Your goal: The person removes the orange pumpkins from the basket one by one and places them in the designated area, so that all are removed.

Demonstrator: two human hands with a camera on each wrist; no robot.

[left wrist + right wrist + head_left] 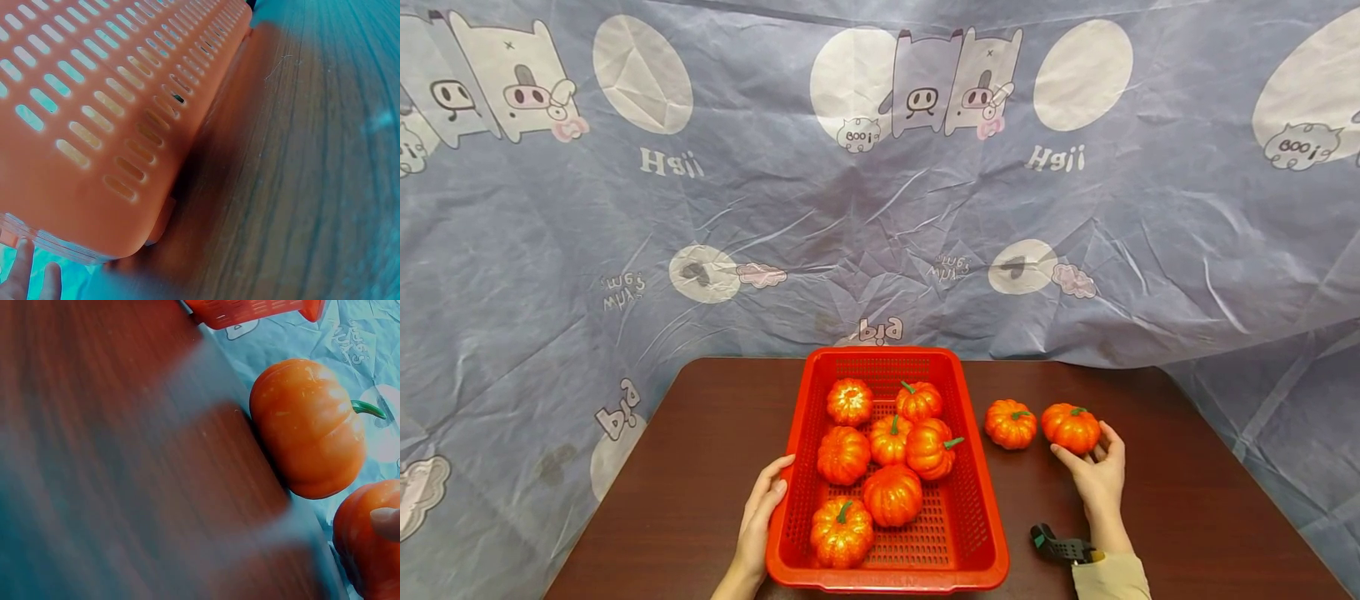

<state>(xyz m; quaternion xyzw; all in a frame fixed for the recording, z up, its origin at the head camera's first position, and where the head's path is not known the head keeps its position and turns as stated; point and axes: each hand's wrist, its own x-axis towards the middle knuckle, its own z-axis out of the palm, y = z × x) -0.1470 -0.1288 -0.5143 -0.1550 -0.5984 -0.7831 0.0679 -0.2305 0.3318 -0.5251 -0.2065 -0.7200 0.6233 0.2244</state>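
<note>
My right hand [1099,479] grips a small orange pumpkin [1071,428] at the right of the table, thumb on its near side and fingers at its right. In the right wrist view the thumb lies against that pumpkin [369,544]. Just left of it, a second pumpkin [1011,424] with a green stem stands on the table. A red slotted plastic basket [985,533] holds several more pumpkins, among them one [842,533] in its near left corner. My left hand [758,518] touches the basket's left side with fairly straight fingers; two fingertips show beside the basket wall [75,200] in the left wrist view.
The dark brown wooden table [700,467] extends to both sides of the basket. A black strap-like device [1060,546] sits at my right wrist, above a beige sleeve [1112,577]. Behind the table hangs a wrinkled grey-blue cloth [865,217] with cartoon prints.
</note>
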